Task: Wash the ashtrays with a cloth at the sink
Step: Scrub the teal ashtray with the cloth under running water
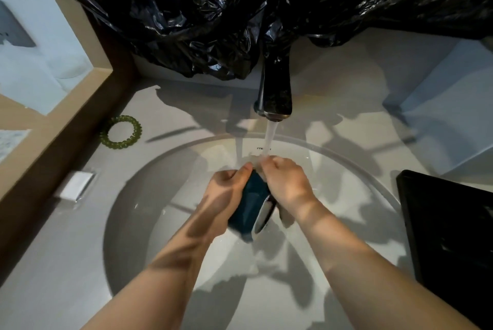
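Over the round white sink (138, 196), water runs from the dark tap (274, 100) onto my hands. My left hand (226, 191) grips a dark teal cloth (246, 207) bunched against a shiny ashtray (262, 213), which is seen edge-on. My right hand (285, 183) grips the ashtray from the right, with fingers curled at its top under the stream. Most of the ashtray is hidden by the cloth and my hands.
A green spiral hair tie (121, 132) lies on the counter left of the sink. A small white wrapped item (76, 185) sits at the left edge. A black tray (448, 225) stands on the right. A black plastic bag (240, 9) hangs over the back.
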`<state>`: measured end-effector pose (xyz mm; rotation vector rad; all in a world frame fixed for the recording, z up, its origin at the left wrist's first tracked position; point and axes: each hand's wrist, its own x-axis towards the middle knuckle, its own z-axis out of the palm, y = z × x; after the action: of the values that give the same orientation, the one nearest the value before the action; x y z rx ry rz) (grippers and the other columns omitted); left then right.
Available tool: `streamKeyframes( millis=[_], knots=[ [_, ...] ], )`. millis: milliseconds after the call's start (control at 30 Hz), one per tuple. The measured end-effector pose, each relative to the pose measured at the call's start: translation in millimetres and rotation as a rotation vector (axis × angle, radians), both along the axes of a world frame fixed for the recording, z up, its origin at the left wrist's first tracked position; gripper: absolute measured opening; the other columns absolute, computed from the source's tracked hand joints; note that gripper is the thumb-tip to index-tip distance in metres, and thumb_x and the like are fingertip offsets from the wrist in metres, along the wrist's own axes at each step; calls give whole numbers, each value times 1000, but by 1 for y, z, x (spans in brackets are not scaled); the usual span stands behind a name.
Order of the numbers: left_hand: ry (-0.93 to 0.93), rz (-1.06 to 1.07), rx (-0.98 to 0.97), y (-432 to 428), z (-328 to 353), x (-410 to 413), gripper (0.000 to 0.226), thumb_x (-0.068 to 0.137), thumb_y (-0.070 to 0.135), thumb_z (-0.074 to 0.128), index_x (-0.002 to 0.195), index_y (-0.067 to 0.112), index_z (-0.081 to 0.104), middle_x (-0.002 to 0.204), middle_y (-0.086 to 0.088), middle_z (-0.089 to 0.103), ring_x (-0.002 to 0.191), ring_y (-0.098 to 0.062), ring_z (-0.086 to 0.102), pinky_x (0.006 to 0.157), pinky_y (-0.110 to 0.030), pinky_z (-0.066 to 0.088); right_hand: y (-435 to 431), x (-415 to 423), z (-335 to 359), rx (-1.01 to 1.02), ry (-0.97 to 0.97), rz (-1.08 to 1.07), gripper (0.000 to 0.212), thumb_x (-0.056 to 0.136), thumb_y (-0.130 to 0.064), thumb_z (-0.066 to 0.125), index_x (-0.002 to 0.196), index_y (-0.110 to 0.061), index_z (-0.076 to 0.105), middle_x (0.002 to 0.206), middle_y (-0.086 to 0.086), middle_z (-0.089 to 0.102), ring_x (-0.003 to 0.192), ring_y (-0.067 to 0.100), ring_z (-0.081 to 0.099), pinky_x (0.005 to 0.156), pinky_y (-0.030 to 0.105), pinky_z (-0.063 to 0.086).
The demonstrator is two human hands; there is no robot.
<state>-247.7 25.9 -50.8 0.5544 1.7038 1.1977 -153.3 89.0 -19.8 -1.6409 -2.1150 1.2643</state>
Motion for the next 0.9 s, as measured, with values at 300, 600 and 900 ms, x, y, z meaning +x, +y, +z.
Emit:
streamKeyframes(
  millis=[300, 600, 900],
  knots=[
    [-10, -67, 115, -3, -1, -6, 33, 96, 31, 52, 82, 4, 65, 68, -10, 65, 60, -21, 61, 59, -28, 50, 6, 2, -19, -82, 301, -184, 26, 96, -25, 46, 84, -19, 67, 88, 4, 66, 86, 22, 59, 78, 27, 47],
    [-641, 512, 99, 11, -5, -4, 44, 93, 47, 48, 107, 9, 66, 101, -16, 72, 88, -30, 68, 76, -38, 53, -43, -3, -63, -406, 969, -578, 36, 96, -38, 39, 124, -25, 58, 120, 4, 65, 108, 23, 63, 91, 41, 52],
    [-493, 372, -2, 9, 1, 13, 42, 99, 44, 41, 87, 14, 68, 69, -7, 72, 60, -22, 68, 56, -32, 52, -42, -9, -48, 364, 436, 32, 43, 97, -31, 33, 138, -26, 45, 133, -25, 35, 133, -4, 26, 113, 17, 18]
  ],
)
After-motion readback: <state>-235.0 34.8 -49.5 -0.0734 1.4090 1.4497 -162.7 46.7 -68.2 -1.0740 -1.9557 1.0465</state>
